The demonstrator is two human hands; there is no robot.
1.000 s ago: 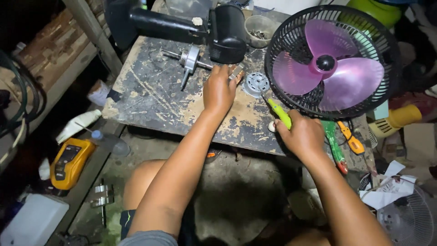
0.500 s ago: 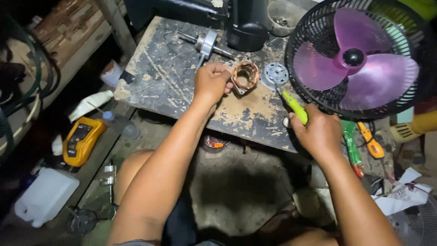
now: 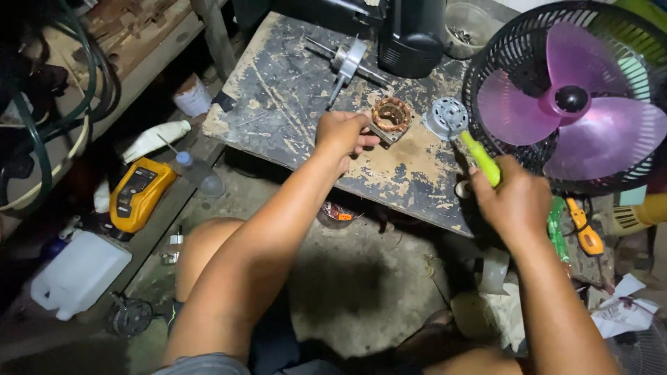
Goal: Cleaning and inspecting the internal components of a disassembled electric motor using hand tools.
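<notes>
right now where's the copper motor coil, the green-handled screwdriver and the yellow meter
copper motor coil (image 3: 391, 116), head view, on its copper windings
green-handled screwdriver (image 3: 479, 157), head view, on the handle above the right hand (image 3: 513, 203)
yellow meter (image 3: 139, 193), head view, on its yellow casing

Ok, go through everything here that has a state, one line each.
Left hand: gripping the copper-wound stator, flat on the worn tabletop.
Right hand: closed on the yellow-green-handled screwdriver, tip at the round silver motor cover.
Purple-bladed fan: front grille off, blades not blurred.
</notes>
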